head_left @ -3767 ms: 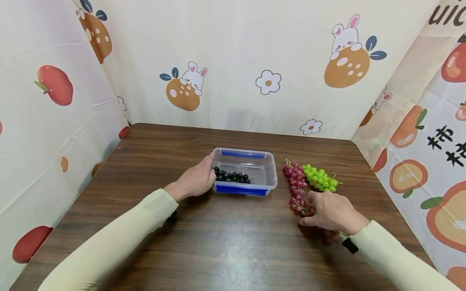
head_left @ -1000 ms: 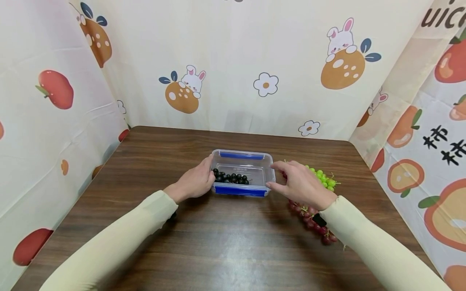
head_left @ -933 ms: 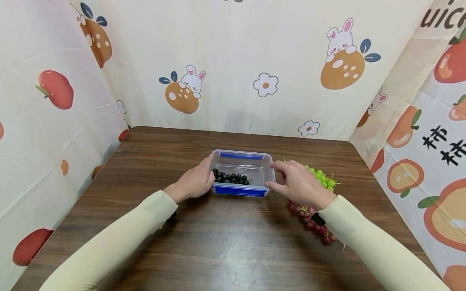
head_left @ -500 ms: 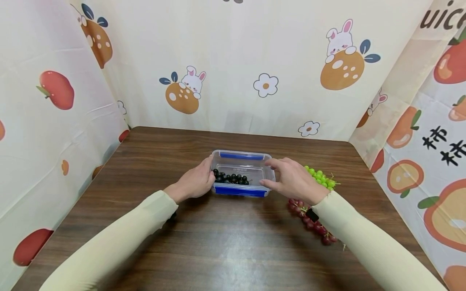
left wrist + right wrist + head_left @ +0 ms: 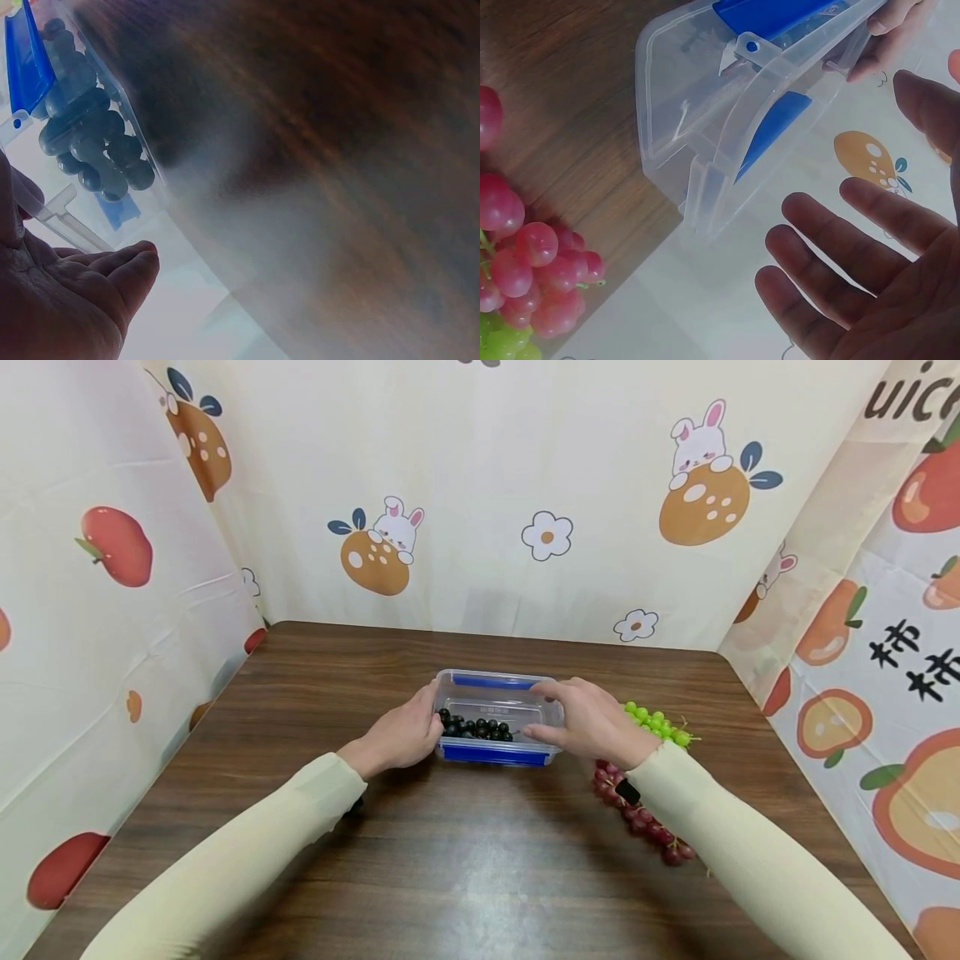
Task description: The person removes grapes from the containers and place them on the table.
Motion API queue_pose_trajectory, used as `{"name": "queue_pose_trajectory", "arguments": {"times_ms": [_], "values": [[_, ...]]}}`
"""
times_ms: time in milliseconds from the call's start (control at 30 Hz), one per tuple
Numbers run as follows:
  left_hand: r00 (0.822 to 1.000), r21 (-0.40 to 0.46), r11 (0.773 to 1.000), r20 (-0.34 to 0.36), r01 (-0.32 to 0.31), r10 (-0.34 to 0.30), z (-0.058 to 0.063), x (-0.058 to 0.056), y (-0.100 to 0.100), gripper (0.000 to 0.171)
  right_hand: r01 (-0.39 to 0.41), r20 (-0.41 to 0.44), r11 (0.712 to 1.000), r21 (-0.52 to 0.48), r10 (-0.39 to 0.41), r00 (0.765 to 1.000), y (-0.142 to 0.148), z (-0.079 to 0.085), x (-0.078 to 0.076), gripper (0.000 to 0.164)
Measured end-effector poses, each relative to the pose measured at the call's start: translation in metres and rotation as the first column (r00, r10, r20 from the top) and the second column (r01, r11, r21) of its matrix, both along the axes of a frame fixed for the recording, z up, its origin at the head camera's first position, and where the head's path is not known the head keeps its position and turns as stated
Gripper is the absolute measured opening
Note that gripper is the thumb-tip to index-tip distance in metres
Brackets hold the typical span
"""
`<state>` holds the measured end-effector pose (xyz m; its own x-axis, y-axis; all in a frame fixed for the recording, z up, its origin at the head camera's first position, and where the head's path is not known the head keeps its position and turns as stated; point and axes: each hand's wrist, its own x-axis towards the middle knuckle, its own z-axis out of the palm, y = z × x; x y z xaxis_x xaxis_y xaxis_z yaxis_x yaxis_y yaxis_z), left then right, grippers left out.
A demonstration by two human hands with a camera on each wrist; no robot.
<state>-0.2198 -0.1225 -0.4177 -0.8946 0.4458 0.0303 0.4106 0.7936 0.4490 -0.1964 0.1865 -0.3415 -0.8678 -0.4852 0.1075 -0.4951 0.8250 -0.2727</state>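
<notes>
A clear plastic food container with blue side latches stands lidless on the table, with a bunch of black grapes along its front left. My left hand grips the container's left end; in the left wrist view the rim passes between its thumb and fingers. Over the container's right end hovers my right hand, its thumb and fingers spread. In the right wrist view its fingers are apart from the container wall and hold nothing. Red grapes lie under the right forearm, partly hidden.
A bunch of green grapes lies behind the red ones, right of the container. The brown wooden table is bordered by printed curtains at the back and both sides.
My right hand has left the red grapes and moved left over the container's right end, drifting further left in the last second. The left hand and container stay in place.
</notes>
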Motion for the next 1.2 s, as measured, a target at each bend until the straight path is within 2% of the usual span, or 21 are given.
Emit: {"name": "queue_pose_trajectory", "arguments": {"times_ms": [733,1000,1200], "values": [[1.0,-0.002,1.0,0.0,0.0,0.0,0.0,0.001,0.001,0.067,-0.043,0.018,0.999,0.027,0.043,0.999,-0.016,-0.008,-0.017,0.067],[1.0,-0.003,1.0,0.0,0.0,0.0,0.0,0.001,0.001,0.067,-0.05,0.069,0.998,0.031,0.048,0.996,-0.025,-0.01,-0.019,0.069],[1.0,0.002,1.0,-0.005,-0.001,0.001,-0.001,0.0,0.001,0.067,-0.057,0.07,0.998,0.035,0.054,0.996,-0.031,-0.011,-0.022,0.072]]}}
